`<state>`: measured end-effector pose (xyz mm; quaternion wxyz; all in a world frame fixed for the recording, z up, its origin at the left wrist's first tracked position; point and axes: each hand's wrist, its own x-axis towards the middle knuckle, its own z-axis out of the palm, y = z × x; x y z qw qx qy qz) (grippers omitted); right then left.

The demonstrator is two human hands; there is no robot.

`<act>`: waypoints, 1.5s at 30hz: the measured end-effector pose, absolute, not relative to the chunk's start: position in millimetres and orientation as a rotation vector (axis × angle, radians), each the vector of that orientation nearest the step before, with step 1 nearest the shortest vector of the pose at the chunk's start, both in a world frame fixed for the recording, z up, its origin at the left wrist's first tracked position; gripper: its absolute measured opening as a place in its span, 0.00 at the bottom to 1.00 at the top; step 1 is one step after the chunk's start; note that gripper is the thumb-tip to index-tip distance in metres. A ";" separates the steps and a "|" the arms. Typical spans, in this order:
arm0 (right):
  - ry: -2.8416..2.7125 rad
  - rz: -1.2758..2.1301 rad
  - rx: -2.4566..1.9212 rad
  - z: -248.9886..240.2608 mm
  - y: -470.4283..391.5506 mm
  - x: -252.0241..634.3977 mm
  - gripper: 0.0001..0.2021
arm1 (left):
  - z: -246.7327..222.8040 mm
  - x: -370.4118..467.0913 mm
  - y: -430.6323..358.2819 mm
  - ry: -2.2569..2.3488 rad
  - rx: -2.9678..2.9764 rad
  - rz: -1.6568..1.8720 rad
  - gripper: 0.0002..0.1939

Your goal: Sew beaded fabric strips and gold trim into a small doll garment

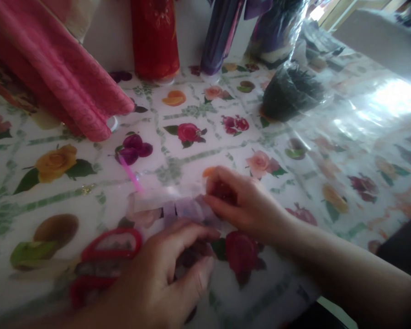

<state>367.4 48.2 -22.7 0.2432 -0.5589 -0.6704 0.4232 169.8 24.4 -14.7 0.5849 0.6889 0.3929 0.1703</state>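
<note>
A thin, see-through plastic strip lies across the flowered tablecloth, with a small pale purple piece at its near side. My right hand pinches the strip's right end between thumb and finger. Nearer to me, my left hand rests with thumb and fingers apart, just below the purple piece. Whether its fingertips touch that piece is blurred. A pink stick points away from the strip's left end. Red-handled scissors lie left of my left hand, partly hidden by it.
Along the back stand a pink patterned roll, a red cylinder and a purple wrapped item. A dark bundle in clear plastic lies at the back right. Shiny clear sheeting covers the table's right side.
</note>
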 end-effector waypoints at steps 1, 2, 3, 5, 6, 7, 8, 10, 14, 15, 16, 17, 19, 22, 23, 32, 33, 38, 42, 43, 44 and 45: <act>-1.807 1.187 -1.513 -23.1 48.3 367.3 0.06 | -15.1 169.5 24.0 0.921 1.610 0.400 0.16; -1.777 1.223 -1.495 -22.9 48.4 367.3 0.06 | -15.4 169.2 23.6 0.922 1.611 0.399 0.15; -1.742 1.261 -1.476 -22.2 48.6 367.4 0.06 | -15.7 168.6 23.3 0.923 1.613 0.397 0.15; -1.662 1.342 -1.437 -19.4 49.4 367.7 0.06 | -16.2 167.5 23.0 0.930 1.642 0.401 0.15; -1.620 1.379 -1.420 -17.7 49.8 367.8 0.06 | -16.4 167.0 23.0 0.944 1.668 0.413 0.15; -1.578 1.412 -1.406 -16.0 50.3 367.9 0.07 | -16.5 166.8 23.1 0.962 1.691 0.431 0.15; -1.541 1.443 -1.387 -14.6 50.7 367.9 0.07 | -16.5 166.7 23.2 0.977 1.695 0.446 0.14; -1.483 1.496 -1.345 -13.0 51.4 367.7 0.07 | -16.1 167.2 23.7 0.975 1.603 0.423 0.12; -1.502 1.462 -1.338 -15.2 51.3 367.7 0.06 | -12.1 168.9 24.3 0.873 1.228 0.259 0.11; -1.530 1.427 -1.355 -16.3 51.0 367.7 0.06 | -10.6 169.2 24.3 0.871 1.159 0.236 0.12; -1.560 1.395 -1.370 -17.3 50.6 367.8 0.06 | -9.2 169.6 24.1 0.881 1.104 0.223 0.13; -1.590 1.366 -1.384 -18.3 50.1 367.8 0.06 | -7.9 170.0 23.8 0.897 1.060 0.216 0.13; -1.653 1.320 -1.416 -19.8 49.0 367.5 0.06 | -6.7 171.0 23.1 0.925 1.001 0.211 0.15; -1.753 1.236 -1.485 -21.4 47.8 366.6 0.06 | -9.3 172.5 22.0 0.936 1.053 0.227 0.14; -1.780 1.212 -1.501 -21.8 47.7 366.3 0.06 | -11.2 172.7 21.8 0.942 1.104 0.234 0.14; -1.834 1.139 -1.525 -24.0 49.8 365.5 0.05 | -21.5 170.1 22.8 0.926 1.645 0.408 0.17; -1.836 1.134 -1.523 -24.4 49.9 365.5 0.05 | -21.9 170.3 22.7 0.931 1.655 0.412 0.17; -1.870 1.080 -1.545 -25.2 49.8 364.3 0.04 | -24.4 171.3 20.9 0.954 1.706 0.449 0.18; -1.888 1.036 -1.568 -24.7 49.6 362.5 0.05 | -25.8 170.5 19.3 0.945 1.732 0.452 0.19; -1.889 1.033 -1.571 -24.6 49.6 362.3 0.05 | -26.0 170.3 19.1 0.945 1.740 0.451 0.19; -1.889 1.035 -1.572 -24.7 49.6 362.2 0.05 | -26.1 170.2 19.0 0.948 1.745 0.452 0.19; -1.888 1.040 -1.572 -24.8 49.7 362.2 0.05 | -26.1 170.2 19.0 0.954 1.748 0.451 0.19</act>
